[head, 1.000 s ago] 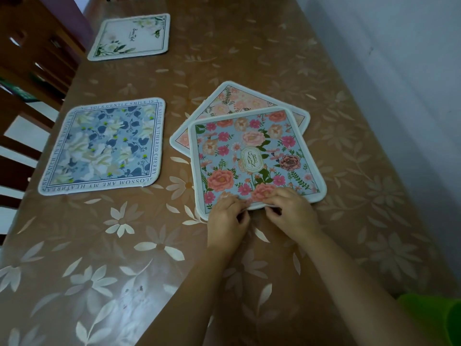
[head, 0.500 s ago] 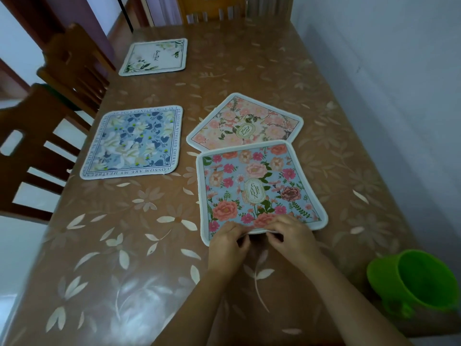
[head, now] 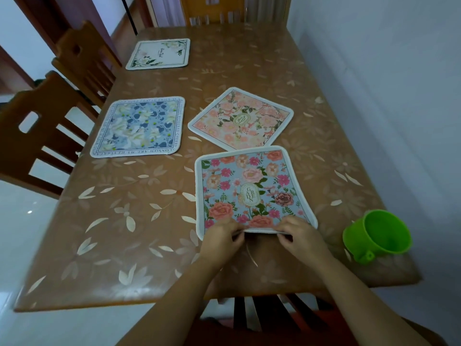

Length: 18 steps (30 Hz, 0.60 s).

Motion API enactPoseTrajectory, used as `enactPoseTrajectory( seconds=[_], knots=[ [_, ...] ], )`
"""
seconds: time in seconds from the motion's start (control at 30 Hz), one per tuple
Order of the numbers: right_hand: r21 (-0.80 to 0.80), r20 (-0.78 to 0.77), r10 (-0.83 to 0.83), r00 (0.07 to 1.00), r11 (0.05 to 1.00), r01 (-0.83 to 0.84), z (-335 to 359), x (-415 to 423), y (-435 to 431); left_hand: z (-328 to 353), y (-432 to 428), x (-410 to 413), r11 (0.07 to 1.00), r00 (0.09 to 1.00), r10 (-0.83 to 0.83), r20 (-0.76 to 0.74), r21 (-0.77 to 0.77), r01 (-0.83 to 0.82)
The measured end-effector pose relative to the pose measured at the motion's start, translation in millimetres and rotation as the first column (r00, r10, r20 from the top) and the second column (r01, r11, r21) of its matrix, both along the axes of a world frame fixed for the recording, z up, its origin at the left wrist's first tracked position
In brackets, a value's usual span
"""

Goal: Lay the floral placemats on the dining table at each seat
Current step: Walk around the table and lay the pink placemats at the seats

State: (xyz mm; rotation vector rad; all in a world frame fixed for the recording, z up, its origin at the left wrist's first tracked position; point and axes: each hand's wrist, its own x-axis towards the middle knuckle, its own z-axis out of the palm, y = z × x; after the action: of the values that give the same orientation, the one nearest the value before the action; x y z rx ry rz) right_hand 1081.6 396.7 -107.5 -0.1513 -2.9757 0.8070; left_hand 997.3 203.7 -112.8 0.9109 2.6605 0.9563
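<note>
A light blue placemat with pink roses (head: 252, 188) lies near the table's near end. My left hand (head: 222, 237) and my right hand (head: 296, 237) both pinch its near edge, side by side. Just beyond it a peach floral placemat (head: 242, 118) lies turned at an angle. On the left side lies a blue and white floral placemat (head: 139, 127) in front of a chair. A white placemat with green leaves (head: 159, 54) lies further back on the left.
The brown dining table (head: 104, 221) has a leaf-patterned cover. A green plastic cup (head: 376, 234) stands at the near right corner, close to my right hand. Wooden chairs (head: 37, 136) line the left side, another sits at the far end. A wall runs along the right.
Both hands have pulled the blue rose placemat toward the table's near end, off the peach placemat, which now lies fully uncovered. The view has drawn back, showing the green cup.
</note>
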Motion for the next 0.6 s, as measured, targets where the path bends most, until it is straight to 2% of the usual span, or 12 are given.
enactPoseTrajectory(
  seconds=[0.6],
  knots=[
    [0.039, 0.034, -0.014, 0.999, 0.999, 0.013, -3, 17, -17, -6, -16, 15, 0.997, 0.990, -0.023, 0.136, -0.064, 0.032]
  ],
)
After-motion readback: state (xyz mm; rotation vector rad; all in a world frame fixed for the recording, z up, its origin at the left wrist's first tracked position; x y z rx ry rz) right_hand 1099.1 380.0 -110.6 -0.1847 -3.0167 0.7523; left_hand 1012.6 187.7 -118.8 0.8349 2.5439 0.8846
